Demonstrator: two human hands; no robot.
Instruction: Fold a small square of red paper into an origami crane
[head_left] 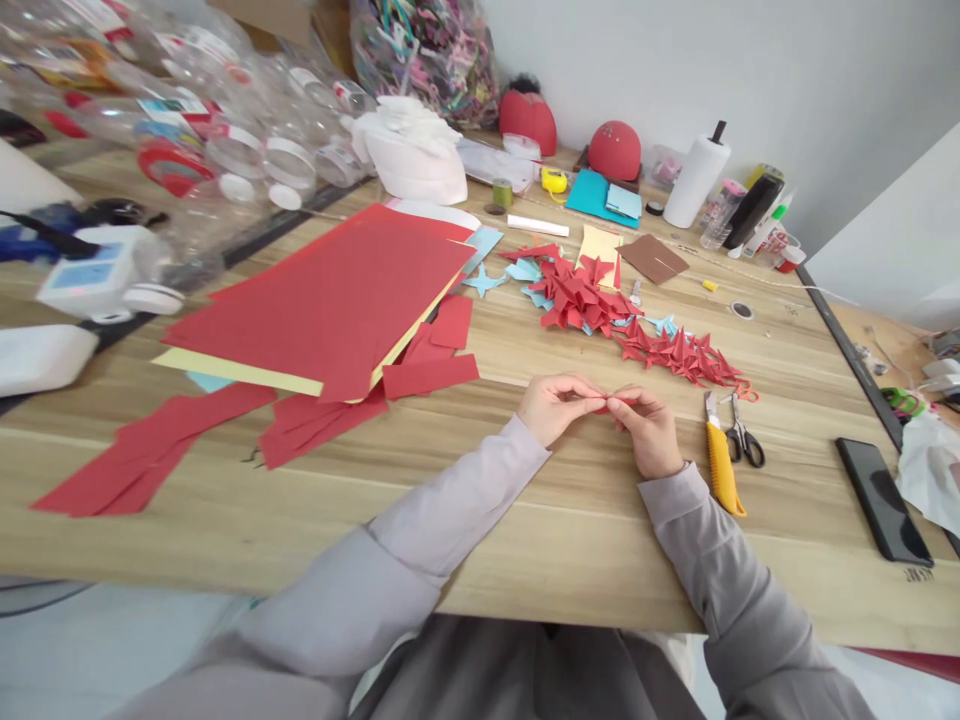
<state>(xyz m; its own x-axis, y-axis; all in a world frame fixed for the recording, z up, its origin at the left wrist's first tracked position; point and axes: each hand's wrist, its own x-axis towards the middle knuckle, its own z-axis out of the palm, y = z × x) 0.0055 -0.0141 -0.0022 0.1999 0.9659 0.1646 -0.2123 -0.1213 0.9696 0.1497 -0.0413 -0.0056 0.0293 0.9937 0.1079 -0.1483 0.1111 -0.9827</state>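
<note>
Between my two hands, over the middle of the table, is a small piece of red paper [604,405], mostly hidden by the fingers. My left hand [556,405] pinches one side of it with thumb and forefinger. On the other side my right hand [646,428] grips it the same way, the two thumbs almost meeting. Just beyond the hands lies a pile of folded red paper stars [581,295], with more red stars [682,352] in a row to its right. A light blue star [484,282] lies at the pile's left.
Red sheets [330,290] and cut red strips [161,440] cover the left side. A yellow utility knife [721,460], scissors [742,435] and a phone [883,500] lie to the right. Plastic bottles [247,150] crowd the back left; a white bottle [696,182] stands at the back.
</note>
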